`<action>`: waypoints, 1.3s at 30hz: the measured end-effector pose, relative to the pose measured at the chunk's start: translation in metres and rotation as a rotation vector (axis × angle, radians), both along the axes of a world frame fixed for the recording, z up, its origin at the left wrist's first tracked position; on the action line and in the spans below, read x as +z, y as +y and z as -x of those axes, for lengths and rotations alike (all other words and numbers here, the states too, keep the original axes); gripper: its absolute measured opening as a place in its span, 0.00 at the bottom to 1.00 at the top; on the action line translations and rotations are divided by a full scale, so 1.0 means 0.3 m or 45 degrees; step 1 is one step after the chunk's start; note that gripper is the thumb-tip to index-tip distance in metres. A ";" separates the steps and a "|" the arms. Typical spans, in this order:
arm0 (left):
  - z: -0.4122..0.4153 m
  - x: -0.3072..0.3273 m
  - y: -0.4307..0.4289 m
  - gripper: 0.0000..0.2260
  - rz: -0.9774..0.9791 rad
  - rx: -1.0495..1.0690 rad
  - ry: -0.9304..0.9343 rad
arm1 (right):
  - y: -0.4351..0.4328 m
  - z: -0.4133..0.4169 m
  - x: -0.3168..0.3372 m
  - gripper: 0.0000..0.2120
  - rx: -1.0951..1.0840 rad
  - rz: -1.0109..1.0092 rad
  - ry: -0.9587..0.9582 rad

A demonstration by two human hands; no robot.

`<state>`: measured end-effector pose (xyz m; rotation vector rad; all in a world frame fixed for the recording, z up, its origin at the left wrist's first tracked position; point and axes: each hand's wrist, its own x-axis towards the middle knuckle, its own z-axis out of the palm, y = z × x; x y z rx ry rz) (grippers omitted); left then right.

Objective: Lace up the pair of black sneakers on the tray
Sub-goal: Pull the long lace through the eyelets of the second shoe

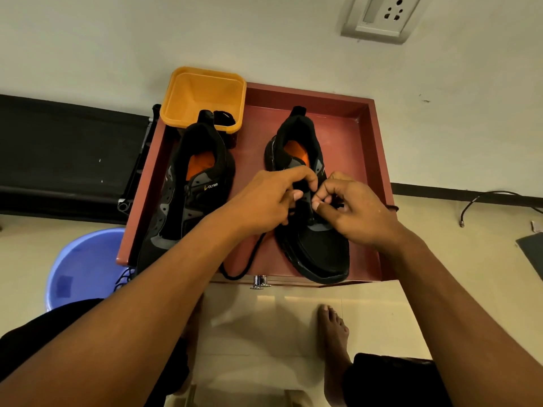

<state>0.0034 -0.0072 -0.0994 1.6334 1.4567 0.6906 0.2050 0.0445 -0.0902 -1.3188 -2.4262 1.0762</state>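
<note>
Two black sneakers with orange insoles stand on a reddish-brown tray (pixel 346 113). The left sneaker (pixel 188 195) lies untouched, toe towards me. Both my hands work over the tongue of the right sneaker (pixel 311 248). My left hand (pixel 270 198) curls its fingers round the shoe's upper edge and lace area. My right hand (pixel 349 207) pinches a black lace (pixel 338 205) at the eyelets. A loose end of black lace (pixel 244 259) trails from under my left wrist down to the tray's front edge.
An orange plastic tub (pixel 202 95) with a black lace in it sits at the tray's back left corner. A blue bucket (pixel 79 268) stands on the floor to the left. My bare foot (pixel 335 333) rests on the floor below the tray. Wall behind.
</note>
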 end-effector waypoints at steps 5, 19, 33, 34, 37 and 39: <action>-0.010 0.010 0.001 0.15 0.088 0.039 -0.128 | -0.014 -0.023 -0.009 0.05 -0.020 -0.085 0.025; 0.002 0.006 0.015 0.15 0.164 0.063 -0.135 | 0.002 -0.049 0.013 0.04 -0.125 -0.235 -0.034; 0.023 -0.004 0.028 0.18 0.157 0.003 -0.088 | 0.044 -0.103 0.016 0.10 -0.425 0.038 0.112; 0.023 -0.004 0.027 0.17 0.160 -0.003 -0.086 | 0.041 -0.092 0.019 0.11 -0.404 0.050 0.113; 0.020 -0.006 0.028 0.16 0.158 -0.005 -0.099 | 0.035 -0.057 0.036 0.13 -0.374 0.128 0.232; 0.014 -0.008 0.028 0.15 0.140 0.014 -0.115 | 0.032 -0.039 0.051 0.09 -0.289 0.119 0.254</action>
